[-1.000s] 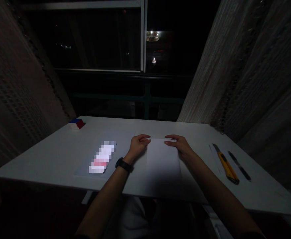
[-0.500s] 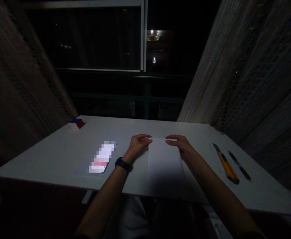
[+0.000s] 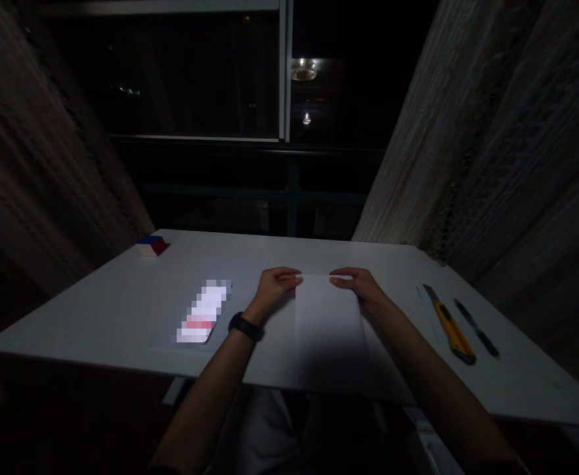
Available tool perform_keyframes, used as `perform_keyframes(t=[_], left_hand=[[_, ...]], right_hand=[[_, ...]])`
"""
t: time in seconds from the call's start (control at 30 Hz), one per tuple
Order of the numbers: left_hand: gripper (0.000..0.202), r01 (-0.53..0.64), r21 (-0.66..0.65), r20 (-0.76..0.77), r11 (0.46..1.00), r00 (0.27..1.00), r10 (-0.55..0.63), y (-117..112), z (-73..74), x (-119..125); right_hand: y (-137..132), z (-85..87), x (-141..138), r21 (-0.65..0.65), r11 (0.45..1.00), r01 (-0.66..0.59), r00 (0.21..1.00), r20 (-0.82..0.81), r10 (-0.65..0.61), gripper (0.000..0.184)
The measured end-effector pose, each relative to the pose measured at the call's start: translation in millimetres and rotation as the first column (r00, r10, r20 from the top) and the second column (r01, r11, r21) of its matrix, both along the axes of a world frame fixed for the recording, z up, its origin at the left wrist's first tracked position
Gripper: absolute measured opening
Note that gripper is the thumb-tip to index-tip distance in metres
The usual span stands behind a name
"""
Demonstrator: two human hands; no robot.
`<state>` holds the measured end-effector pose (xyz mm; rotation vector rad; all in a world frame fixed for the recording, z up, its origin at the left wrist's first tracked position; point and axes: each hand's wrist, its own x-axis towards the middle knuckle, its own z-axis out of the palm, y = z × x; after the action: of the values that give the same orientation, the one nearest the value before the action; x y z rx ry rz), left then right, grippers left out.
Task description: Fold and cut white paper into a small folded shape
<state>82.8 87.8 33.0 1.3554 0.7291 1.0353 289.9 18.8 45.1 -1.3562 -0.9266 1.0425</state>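
Note:
A white sheet of paper (image 3: 326, 323) lies in front of me, its near part in shadow. My left hand (image 3: 277, 285) pinches its far left corner between thumb and fingers. At the far right corner, my right hand (image 3: 361, 287) grips the same paper, thumb on top and index finger along the far edge. A dark watch (image 3: 244, 325) is on my left wrist. Left of that wrist lies a phone (image 3: 204, 313) with a lit, blurred screen.
The white table (image 3: 96, 310) stands before a dark window (image 3: 195, 72) between curtains (image 3: 408, 132). A yellow box cutter (image 3: 450, 324) and a pen (image 3: 476, 328) lie to the right. A cube puzzle (image 3: 152, 246) sits at the far left corner.

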Motion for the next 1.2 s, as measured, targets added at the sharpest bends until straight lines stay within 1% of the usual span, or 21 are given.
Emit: perform_keyframes(t=[0.2,0.43,0.67,0.77,0.9,1.2], left_hand=[[0.033,-0.007,0.009,-0.012,1.000,1.000,0.007,-1.1,1.8,0.3],[0.029,-0.010,0.025,-0.026,1.000,1.000,0.010,-2.1,2.4,0.6],[0.032,-0.001,0.014,-0.018,1.000,1.000,0.002,-2.6,2.6,0.2],[0.034,0.006,0.030,-0.012,1.000,1.000,-0.006,-2.3,2.7,0.0],[0.033,-0.003,0.017,-0.010,1.000,1.000,0.003,-1.7,2.3,0.2],[0.035,-0.008,0.018,-0.044,1.000,0.999,0.008,0.6,-0.5,0.2]], right_hand=[[1.2,-3.3,0.5,0.022,1.000,0.007,1.000,0.014,-0.008,0.044],[-0.5,-2.0,-1.4,0.063,0.998,-0.003,0.997,0.071,-0.002,0.044],[0.7,-3.2,-0.9,0.066,0.998,0.005,0.992,0.122,-0.013,0.042],[0.9,-4.1,-0.3,0.051,0.999,-0.002,0.992,0.122,-0.005,0.043],[0.6,-4.3,-0.3,0.030,0.999,-0.016,0.995,0.103,0.013,0.046],[0.9,-5.2,-0.1,0.058,0.998,0.002,0.991,0.135,-0.010,0.044]])
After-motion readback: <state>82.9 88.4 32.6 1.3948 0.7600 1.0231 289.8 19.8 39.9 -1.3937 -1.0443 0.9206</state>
